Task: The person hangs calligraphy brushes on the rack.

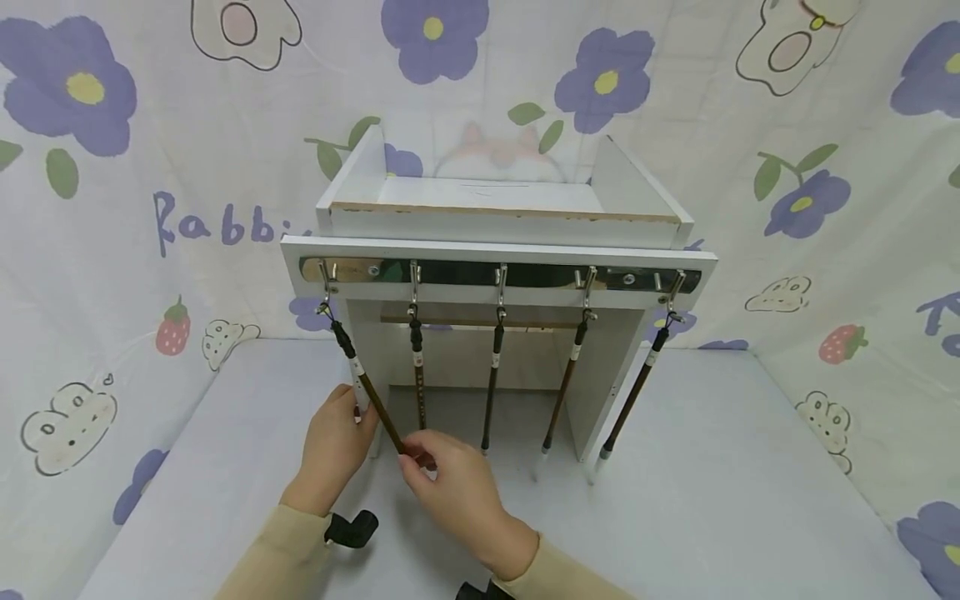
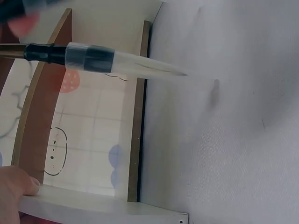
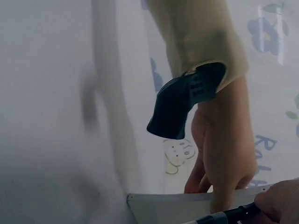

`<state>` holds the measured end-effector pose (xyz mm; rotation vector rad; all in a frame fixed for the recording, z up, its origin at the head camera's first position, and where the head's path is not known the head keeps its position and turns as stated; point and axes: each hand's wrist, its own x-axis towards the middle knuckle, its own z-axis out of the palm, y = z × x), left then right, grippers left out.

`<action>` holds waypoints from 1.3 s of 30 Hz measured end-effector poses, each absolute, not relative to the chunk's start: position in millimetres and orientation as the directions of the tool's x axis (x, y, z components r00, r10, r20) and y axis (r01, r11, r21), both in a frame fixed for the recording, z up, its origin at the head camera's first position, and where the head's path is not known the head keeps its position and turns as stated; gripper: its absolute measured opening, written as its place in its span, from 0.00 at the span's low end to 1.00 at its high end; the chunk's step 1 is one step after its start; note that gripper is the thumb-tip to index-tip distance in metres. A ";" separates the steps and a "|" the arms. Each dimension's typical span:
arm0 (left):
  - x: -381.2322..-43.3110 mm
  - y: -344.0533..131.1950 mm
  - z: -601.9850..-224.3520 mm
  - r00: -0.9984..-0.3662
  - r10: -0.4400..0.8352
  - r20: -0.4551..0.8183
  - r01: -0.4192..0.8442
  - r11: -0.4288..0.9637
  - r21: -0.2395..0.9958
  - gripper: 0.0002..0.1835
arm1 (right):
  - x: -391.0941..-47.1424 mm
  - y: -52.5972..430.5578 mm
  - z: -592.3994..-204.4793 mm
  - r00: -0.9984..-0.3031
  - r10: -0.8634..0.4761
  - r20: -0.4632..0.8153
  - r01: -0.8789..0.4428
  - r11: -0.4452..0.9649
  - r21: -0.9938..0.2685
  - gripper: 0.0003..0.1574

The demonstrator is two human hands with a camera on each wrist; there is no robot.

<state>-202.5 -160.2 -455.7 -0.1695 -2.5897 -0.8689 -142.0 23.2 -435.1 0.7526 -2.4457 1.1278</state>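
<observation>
Several calligraphy brushes hang by loops from hooks on a white wooden rack in the head view. My right hand pinches the lower part of the leftmost brush, which slants down to the right from its hook. In the right wrist view, thumb and fingers hold that brush beside its black lower end. My left hand grips the rack's left side panel, the thumb on its edge. A brush with a clear cap over its pale tip crosses the left wrist view.
A metal hook strip runs along the rack's front board, and an open shelf tops it. The rack stands on a white tabletop. Behind hangs a cloth printed with purple flowers and rabbits. A black wrist camera sits on the left wrist.
</observation>
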 end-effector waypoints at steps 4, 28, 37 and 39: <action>-203.5 -159.3 -456.7 -0.905 -0.012 0.424 0.244 0.803 0.544 0.08 | -147.8 16.4 -436.9 -0.794 -0.306 0.525 -0.591 0.592 -0.548 0.05; -189.0 -201.6 -457.5 -0.963 0.101 0.249 0.246 0.709 0.661 0.27 | -152.1 -4.9 -440.6 -0.796 -0.338 0.503 -0.588 0.631 -0.506 0.09; -182.2 -210.7 -463.4 -0.878 0.031 0.477 0.359 0.702 0.615 0.24 | -151.0 1.5 -444.1 -0.764 -0.344 0.546 -0.619 0.629 -0.470 0.08; -180.0 -211.5 -464.3 -0.879 0.021 0.476 0.353 0.699 0.622 0.26 | -148.9 5.2 -443.6 -0.760 -0.351 0.547 -0.625 0.625 -0.468 0.09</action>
